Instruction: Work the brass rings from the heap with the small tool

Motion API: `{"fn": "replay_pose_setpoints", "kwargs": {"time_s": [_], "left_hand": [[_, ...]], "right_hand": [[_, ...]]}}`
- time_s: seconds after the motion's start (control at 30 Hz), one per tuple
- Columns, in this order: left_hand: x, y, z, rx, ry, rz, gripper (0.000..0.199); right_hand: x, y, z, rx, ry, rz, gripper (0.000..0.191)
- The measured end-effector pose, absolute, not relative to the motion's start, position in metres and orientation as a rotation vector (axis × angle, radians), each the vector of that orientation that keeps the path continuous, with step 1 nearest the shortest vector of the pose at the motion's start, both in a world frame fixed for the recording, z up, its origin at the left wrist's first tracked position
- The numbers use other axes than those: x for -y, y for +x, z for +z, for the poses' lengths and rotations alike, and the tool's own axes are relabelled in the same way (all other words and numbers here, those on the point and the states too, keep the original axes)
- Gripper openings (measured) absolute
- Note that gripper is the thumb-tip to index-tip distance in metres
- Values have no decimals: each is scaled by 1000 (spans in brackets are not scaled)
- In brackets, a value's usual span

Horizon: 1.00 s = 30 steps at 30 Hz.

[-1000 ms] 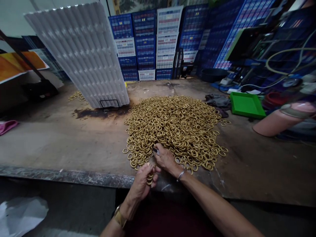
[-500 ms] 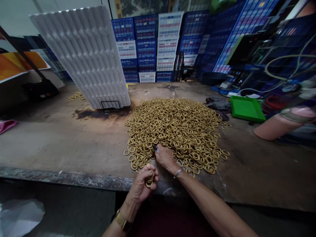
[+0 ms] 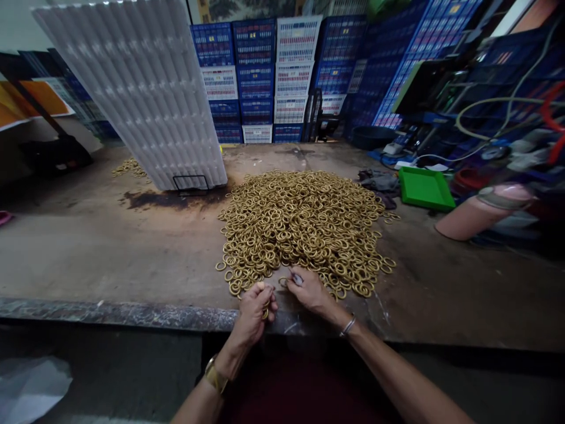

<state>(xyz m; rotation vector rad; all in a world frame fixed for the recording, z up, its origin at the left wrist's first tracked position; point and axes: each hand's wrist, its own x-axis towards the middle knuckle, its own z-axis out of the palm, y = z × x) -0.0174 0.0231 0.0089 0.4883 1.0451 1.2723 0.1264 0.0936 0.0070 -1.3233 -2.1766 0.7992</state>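
A large heap of brass-coloured rings (image 3: 304, 224) lies on the worktable before me. My left hand (image 3: 255, 309), at the table's front edge, is closed around a few brass rings (image 3: 265, 311). Just to its right, my right hand (image 3: 311, 290) is closed on a small pointed tool (image 3: 296, 277) with a grey body and a dark tip; its exact kind is unclear. One brass ring (image 3: 283, 282) is by the right fingertips; I cannot tell whether they grip it. Both hands are close together but apart, at the near side of the heap.
A tall ribbed white panel (image 3: 136, 88) leans in a black wire stand (image 3: 190, 184) at the left. A green tray (image 3: 426, 188), a dark cloth (image 3: 377, 180) and a pink cylinder (image 3: 479, 215) are at the right. Blue and white crates (image 3: 294, 79) are stacked behind the worktable (image 3: 110, 253).
My right hand has drawn back from the heap toward the near edge, bringing the pointed tool along. The left hand stays closed on its rings, turned slightly. The whole view has shifted a little.
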Motion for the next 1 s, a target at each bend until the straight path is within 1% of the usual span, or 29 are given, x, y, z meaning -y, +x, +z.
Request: {"fn": "replay_pose_setpoints", "kwargs": {"time_s": [0.13, 0.27, 0.4, 0.57, 0.63, 0.7, 0.83, 1.0], "left_hand": [[-24, -14, 8, -1162, 592, 1251, 36], [-21, -13, 4, -1201, 755, 1159, 32], [-18, -12, 2, -1220, 783, 1184, 31], [-13, -8, 4, -1244, 852, 1175, 32], [-12, -7, 6, -1203, 825, 1162, 32], [-11, -7, 7, -1139, 768, 1142, 31], [-10, -6, 9, -1066, 710, 1113, 30], [-8, -5, 10, -989, 681, 1169, 28]], "right_hand": [[-80, 129, 14, 2301, -1199, 717, 11], [-72, 128, 18, 2339, -1137, 724, 11], [-70, 125, 15, 2129, -1157, 988, 13], [-67, 122, 9, 1791, -1215, 1421, 24], [-66, 122, 9, 1680, -1255, 1539, 24], [-65, 121, 10, 1634, -1277, 1560, 22], [-65, 120, 15, 1648, -1272, 1496, 18], [-63, 119, 17, 1523, -1217, 1614, 19]]}}
